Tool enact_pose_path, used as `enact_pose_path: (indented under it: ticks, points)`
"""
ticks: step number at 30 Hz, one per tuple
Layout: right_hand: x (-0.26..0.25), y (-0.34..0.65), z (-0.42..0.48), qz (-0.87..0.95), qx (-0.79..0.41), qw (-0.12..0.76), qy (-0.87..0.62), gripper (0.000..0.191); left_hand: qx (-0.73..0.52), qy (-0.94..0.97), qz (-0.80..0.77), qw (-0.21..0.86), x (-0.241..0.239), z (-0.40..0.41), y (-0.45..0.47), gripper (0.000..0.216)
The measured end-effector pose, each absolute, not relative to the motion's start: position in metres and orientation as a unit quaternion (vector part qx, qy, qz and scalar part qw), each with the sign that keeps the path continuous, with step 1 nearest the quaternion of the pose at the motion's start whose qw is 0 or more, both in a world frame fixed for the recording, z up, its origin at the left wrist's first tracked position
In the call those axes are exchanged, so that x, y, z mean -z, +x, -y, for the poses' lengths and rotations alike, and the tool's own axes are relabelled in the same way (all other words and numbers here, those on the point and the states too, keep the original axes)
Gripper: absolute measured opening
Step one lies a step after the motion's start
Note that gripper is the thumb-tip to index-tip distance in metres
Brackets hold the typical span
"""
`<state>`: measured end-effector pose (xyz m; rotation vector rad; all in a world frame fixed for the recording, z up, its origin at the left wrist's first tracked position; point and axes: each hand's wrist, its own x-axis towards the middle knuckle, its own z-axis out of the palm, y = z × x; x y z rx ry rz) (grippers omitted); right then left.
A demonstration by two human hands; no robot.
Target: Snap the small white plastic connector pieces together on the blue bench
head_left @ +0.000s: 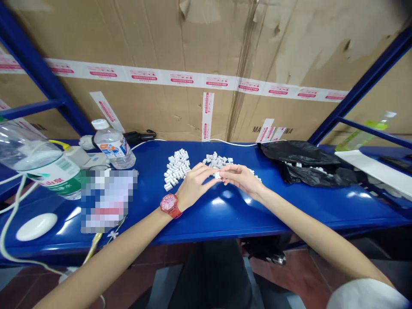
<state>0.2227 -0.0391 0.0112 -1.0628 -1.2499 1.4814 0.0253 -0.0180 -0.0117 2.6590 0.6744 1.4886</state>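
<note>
A: Where's that small white plastic block [217, 175]?

B: Between the left hand [193, 186] and right hand [243, 180], just above the glossy blue metal table [289, 210]. Their fingers [206, 172] meet at the tips, seemingly pinching it.

A: And the rest?

B: A rough heap of white blocks [177, 169] and a second white heap [216, 161] lie just beyond the hands, probably placed for easy reach. The blocks look ridged and boxy.

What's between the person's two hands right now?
In the head view, a small white plastic piece sits there, held at the fingertips of the left hand and the right hand. A heap of similar pieces lies just behind.
</note>
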Motion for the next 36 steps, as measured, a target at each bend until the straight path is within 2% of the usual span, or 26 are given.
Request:
enact_pose_path:
  ticks: [6, 9, 13, 19, 24, 28, 31, 34, 36]
  points:
    - [-0.003, 0.229, 0.058, 0.586, -0.478, 0.459, -0.466, 0.014, -0.421, 0.888, -0.156, -0.1, 0.009, 0.025, 0.027, 0.018]
    - [-0.004, 0.255, 0.062, 0.634, -0.348, 0.459, -0.516, 0.012, -0.433, 0.88, -0.164, -0.109, 0.009, 0.023, 0.028, 0.018]
    - [-0.012, 0.281, 0.068, 0.683, -0.164, 0.386, -0.597, 0.015, -0.415, 0.883, -0.178, -0.128, 0.009, 0.021, 0.031, 0.018]
    - [-0.011, 0.233, 0.072, 0.714, -0.304, 0.423, -0.468, 0.021, -0.403, 0.886, -0.158, -0.165, 0.009, 0.024, 0.03, 0.016]
    - [-0.001, 0.215, 0.064, 0.653, -0.378, 0.467, -0.462, 0.023, -0.41, 0.879, -0.155, -0.189, 0.005, 0.027, 0.028, 0.014]
    - [0.002, 0.228, 0.06, 0.645, -0.412, 0.459, -0.451, 0.02, -0.416, 0.881, -0.142, -0.177, 0.005, 0.028, 0.033, 0.012]
    - [-0.001, 0.254, 0.06, 0.667, -0.366, 0.437, -0.48, 0.015, -0.418, 0.88, -0.167, -0.151, 0.008, 0.025, 0.034, 0.015]
    - [-0.007, 0.291, 0.059, 0.714, -0.223, 0.349, -0.565, 0.009, -0.401, 0.88, -0.229, -0.112, 0.014, 0.019, 0.031, 0.023]
    - [-0.013, 0.307, 0.051, 0.733, -0.108, 0.292, -0.605, 0.009, -0.374, 0.882, -0.276, -0.079, 0.017, 0.015, 0.03, 0.037]
